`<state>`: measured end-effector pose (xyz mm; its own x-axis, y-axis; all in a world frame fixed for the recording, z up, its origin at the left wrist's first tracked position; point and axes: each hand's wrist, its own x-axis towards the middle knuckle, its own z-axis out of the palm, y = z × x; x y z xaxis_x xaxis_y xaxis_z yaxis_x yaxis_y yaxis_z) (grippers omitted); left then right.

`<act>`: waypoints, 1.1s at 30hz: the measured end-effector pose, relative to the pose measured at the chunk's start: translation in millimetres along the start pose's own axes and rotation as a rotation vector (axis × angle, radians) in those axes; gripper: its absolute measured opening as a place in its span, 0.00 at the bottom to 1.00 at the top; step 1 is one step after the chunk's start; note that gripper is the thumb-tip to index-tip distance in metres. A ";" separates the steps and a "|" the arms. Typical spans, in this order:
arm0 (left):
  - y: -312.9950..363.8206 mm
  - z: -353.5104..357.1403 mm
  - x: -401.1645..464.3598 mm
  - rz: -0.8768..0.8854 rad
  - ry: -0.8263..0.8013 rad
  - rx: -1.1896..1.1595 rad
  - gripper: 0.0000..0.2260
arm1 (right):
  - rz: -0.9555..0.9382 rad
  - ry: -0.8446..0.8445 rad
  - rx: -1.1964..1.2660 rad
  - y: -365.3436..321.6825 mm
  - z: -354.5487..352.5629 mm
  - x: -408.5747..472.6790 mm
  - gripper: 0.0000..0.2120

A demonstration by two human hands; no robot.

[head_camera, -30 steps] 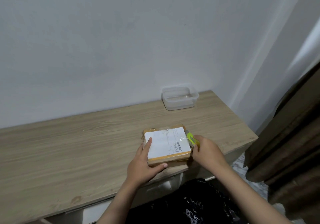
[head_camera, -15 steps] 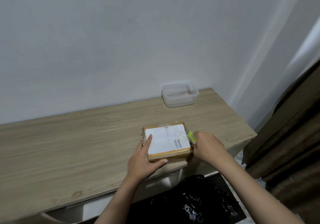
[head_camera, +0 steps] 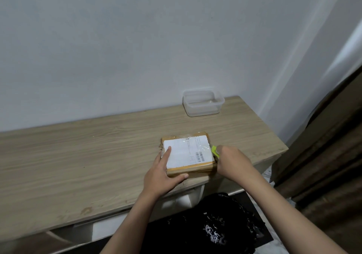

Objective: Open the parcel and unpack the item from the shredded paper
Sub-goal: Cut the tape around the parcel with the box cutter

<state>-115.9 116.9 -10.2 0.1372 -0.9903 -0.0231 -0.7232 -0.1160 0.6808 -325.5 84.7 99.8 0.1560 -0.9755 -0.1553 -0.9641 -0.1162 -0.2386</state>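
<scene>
Left hand (head_camera: 163,172) spread over the near-left corner of the flat brown cardboard parcel (head_camera: 189,154), index finger laid straight across its white shipping label (head_camera: 188,151), thumb hooked against its near side wall. Best read as a brace, pinning the parcel flat so it cannot slide or turn under a cut.

Right hand (head_camera: 232,160) curled round a small lime-green cutter (head_camera: 215,151), only the green tip showing past the knuckles, set against the right side of the parcel. Blade itself hidden, so no telling whether it bites the tape yet. Low, sideways hold likely chosen to run along the taped seam at the parcel's right edge and not down into the contents. Keeping the cut shallow seems wise, given soft shredded paper and an unseen item inside.

Parcel flat on the pale wood-grain tabletop (head_camera: 78,155), close to the front edge and well within reach of both hands, sealed with clear and tan tape. No flap lifted, nothing of the filling visible: opening not yet done.

Well behind the parcel, near the wall, a clear rectangular plastic container (head_camera: 203,102). Right of the parcel, beyond the tabletop's end, a brown curtain (head_camera: 323,155).
</scene>
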 end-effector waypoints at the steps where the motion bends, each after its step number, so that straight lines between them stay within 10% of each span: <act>1: 0.1 0.1 0.0 -0.001 0.000 -0.002 0.47 | 0.005 -0.004 0.003 1.2 -0.2 -2.0 0.11; 23: -23.8 -16.8 15.8 0.061 -0.043 -0.039 0.46 | 0.098 0.311 0.470 34.5 11.1 -40.1 0.12; 33: -21.4 -6.0 0.5 -0.049 0.392 0.006 0.36 | 0.141 0.314 0.924 22.5 29.8 -14.3 0.17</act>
<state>-96.2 119.4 -20.4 0.4187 -0.8795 0.2263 -0.7133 -0.1642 0.6814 -343.0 101.6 68.1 -0.1400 -0.9901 -0.0104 -0.4012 0.0663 -0.9136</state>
